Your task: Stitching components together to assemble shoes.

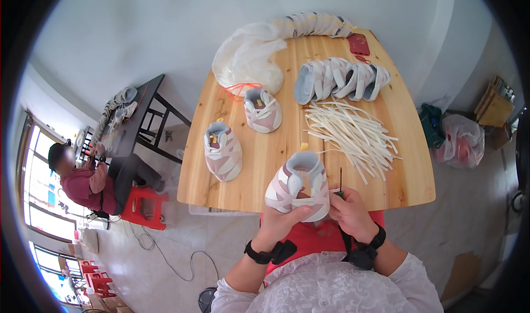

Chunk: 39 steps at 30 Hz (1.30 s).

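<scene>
My left hand (279,224) grips a small pink, white and grey shoe upper (280,187) at the table's near edge, its thumb on the front. At the upper's right side, my right hand (353,216) holds a thin awl-like tool (340,181) with a dark green handle, point upward. A white lace strip runs between the upper and the right fingers; its exact path is partly hidden. Beyond my hands lies a loose pile of flat white laces (353,139). Two laced shoe uppers, one nearer (223,157) and one farther (265,113), stand to the left.
On the wooden table (287,119) are a row of nested uppers (337,80), a longer stack (312,24), a clear plastic bag (248,53) and a red flat object (359,44). A co-worker (88,183) sits left at a black table (130,119). Bags (461,139) stand right.
</scene>
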Available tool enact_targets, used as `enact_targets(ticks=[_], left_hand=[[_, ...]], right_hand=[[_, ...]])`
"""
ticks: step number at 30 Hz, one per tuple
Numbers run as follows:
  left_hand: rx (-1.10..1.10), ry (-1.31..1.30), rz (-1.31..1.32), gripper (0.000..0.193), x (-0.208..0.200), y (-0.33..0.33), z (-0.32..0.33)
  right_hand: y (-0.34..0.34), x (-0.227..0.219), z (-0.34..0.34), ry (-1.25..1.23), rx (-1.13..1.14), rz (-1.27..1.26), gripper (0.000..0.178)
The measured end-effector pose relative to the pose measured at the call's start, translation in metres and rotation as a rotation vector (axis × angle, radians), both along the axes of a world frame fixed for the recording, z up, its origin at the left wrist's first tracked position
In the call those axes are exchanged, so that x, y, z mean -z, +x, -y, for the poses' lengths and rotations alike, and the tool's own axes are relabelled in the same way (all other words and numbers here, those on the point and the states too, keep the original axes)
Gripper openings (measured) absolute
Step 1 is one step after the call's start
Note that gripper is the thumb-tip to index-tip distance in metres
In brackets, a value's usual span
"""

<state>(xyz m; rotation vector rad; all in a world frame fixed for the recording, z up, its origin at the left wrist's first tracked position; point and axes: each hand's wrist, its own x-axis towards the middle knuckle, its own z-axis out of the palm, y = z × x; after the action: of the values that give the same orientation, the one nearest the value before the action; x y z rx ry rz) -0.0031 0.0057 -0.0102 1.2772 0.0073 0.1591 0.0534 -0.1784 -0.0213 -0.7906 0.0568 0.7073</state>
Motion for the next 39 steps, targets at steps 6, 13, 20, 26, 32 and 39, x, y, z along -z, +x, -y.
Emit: enact_targets(ticks=[6, 13, 20, 26, 32, 39], left_hand=[[0.059, -0.061, -0.016, 0.059, -0.004, 0.004, -0.007], [-0.006, -0.137, -0.048, 0.044, 0.011, 0.003, -0.009], [-0.045, -0.045, -0.085, 0.028, -0.003, 0.005, 0.005], [-0.035, -0.17, -0.051, 0.026, 0.002, 0.006, 0.009], [0.165, -0.352, -0.131, 0.021, 0.004, 0.005, 0.005], [0.247, -0.426, -0.081, 0.023, 0.019, 0.004, 0.002]], right_hand=[[0.012, -0.007, 0.011, -0.556, 0.271, 0.509, 0.023], [0.015, -0.03, -0.003, -0.565, -0.055, 0.617, 0.021], [0.005, -0.015, -0.019, -0.385, 0.042, 0.359, 0.025], [-0.002, -0.021, -0.023, -0.39, 0.124, 0.339, 0.021], [0.002, -0.016, -0.016, -0.112, 0.083, 0.026, 0.019], [-0.003, -0.021, -0.016, -0.029, 0.048, -0.075, 0.025]])
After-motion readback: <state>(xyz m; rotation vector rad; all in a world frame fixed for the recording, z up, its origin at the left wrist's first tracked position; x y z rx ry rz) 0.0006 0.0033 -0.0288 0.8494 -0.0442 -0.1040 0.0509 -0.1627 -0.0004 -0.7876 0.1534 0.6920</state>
